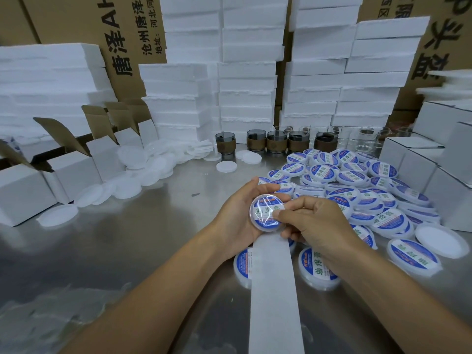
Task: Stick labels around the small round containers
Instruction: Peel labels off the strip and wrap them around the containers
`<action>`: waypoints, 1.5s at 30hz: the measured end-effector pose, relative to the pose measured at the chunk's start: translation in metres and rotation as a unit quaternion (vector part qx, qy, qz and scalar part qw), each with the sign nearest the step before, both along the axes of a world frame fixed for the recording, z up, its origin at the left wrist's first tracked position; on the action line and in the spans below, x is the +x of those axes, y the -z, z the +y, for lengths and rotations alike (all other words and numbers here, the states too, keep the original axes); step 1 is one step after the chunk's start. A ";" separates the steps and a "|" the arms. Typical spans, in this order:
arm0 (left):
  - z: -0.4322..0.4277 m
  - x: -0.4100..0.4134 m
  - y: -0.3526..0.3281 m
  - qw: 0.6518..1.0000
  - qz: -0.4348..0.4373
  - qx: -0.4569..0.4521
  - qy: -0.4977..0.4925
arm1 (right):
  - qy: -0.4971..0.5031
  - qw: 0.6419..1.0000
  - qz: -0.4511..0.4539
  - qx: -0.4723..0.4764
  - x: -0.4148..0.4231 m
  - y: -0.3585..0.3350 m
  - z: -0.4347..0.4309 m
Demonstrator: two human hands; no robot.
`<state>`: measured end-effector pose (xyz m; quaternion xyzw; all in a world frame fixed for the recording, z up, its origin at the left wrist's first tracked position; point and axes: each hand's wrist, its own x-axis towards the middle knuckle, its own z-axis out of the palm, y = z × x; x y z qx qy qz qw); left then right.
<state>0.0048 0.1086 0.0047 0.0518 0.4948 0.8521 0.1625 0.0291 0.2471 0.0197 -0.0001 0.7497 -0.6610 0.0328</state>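
Note:
My left hand [238, 213] grips a small round white container [265, 213] with a blue and white label on its lid, tilted toward me above the steel table [153, 238]. My right hand [314, 221] pinches the container's near right edge, thumb pressing on the lid. A long white strip of label backing paper [272, 290] runs from under the container down to the frame's bottom edge. A pile of labelled containers [357, 190] lies to the right. Two more labelled containers [316, 267] sit beside the strip.
Plain white lids [132, 175] are heaped at the left, next to open white cartons [25, 192]. Glass cups with brown sleeves [275, 143] line the back. Foam blocks [245, 98] and cardboard boxes stack behind. White boxes [434, 169] stand at the right.

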 end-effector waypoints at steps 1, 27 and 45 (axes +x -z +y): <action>0.000 0.000 0.000 1.000 0.000 0.002 0.000 | 0.000 1.000 -0.001 0.001 0.000 0.000 0.000; 0.002 0.002 0.001 0.995 0.080 -0.045 0.035 | 0.057 0.993 0.071 0.082 -0.004 0.008 0.001; 0.014 0.009 -0.003 0.993 0.117 0.017 0.007 | 0.091 0.892 0.270 0.350 -0.005 0.013 0.009</action>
